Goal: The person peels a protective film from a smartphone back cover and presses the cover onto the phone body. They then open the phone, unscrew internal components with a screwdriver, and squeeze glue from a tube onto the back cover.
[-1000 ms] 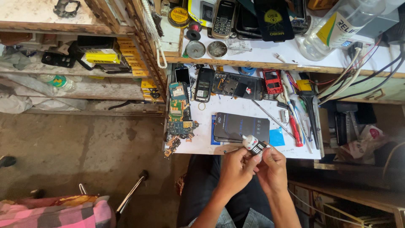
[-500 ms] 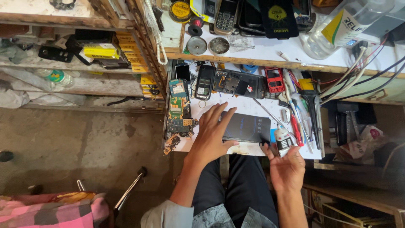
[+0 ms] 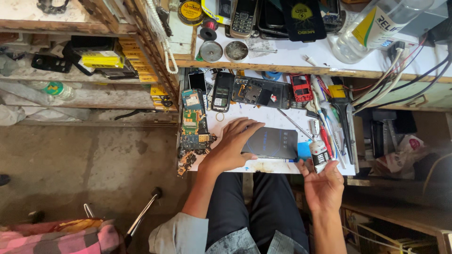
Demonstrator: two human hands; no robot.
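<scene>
1. The left hand (image 3: 234, 146) lies flat on the white table (image 3: 263, 117); its fingers (image 3: 247, 126) are spread out and grip nothing; the fingertips rest on the left end of a dark phone (image 3: 272, 142).
2. The dark phone lies flat near the front edge of the table; it is a smooth dark rectangle; a bit of blue (image 3: 304, 151) shows on the table just beside its right end.
3. The right hand (image 3: 324, 184) is palm up at the front edge of the table, well apart from the left hand; its fingers are curled around a small white tube (image 3: 319, 151) and hold it; the tube stands up with its tip pointing away from the person.
4. Just left of the left hand is a heap of green circuit boards (image 3: 193, 126); some little pieces lie at the table's corner.
5. Behind the dark phone lie a black phone (image 3: 221, 91), an opened phone with its insides showing (image 3: 260, 92) and a small red phone (image 3: 301, 87); they lie side by side.
6. To the right of the tube is a bunch of thin tools (image 3: 335, 127), close together.
7. A shelf (image 3: 301, 61) sits above the table; on it are a keypad phone (image 3: 243, 18), two round tins (image 3: 223, 51) and a clear bottle (image 3: 372, 26) lying on its side.
8. The person's dark trousers (image 3: 256, 207) show below the table; the floor (image 3: 89, 160) on the left is grey.
</scene>
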